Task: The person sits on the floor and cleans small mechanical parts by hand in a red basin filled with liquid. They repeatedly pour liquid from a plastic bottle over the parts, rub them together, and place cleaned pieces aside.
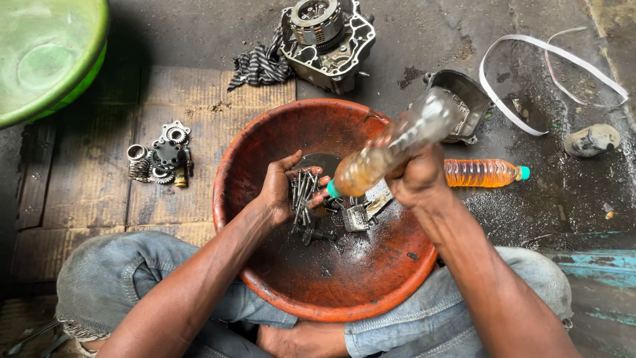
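From the head camera, the person sat cross-legged on a dark, oil-stained concrete floor (424,33), with flattened cardboard (99,179) laid over its left part. A worn red-brown basin (265,139) rested between the knees. The left hand (281,189) was cupped inside it, fingers closed around a bundle of dark bolts (303,192). The right hand (417,178) gripped a clear plastic bottle (391,149), tilted neck-down so its teal cap end hung just beside the bolts; amber liquid had gathered at the low end. More bolts and a small metal part (356,217) lay in the oily bottom of the basin. A second bottle (483,172) of amber liquid lay on the floor just right of the basin. On the cardboard sat a cluster of gears (162,159). Beyond the basin stood an engine casing (328,40) beside a striped rag (262,66), and a green tub (46,53) filled the upper left corner.
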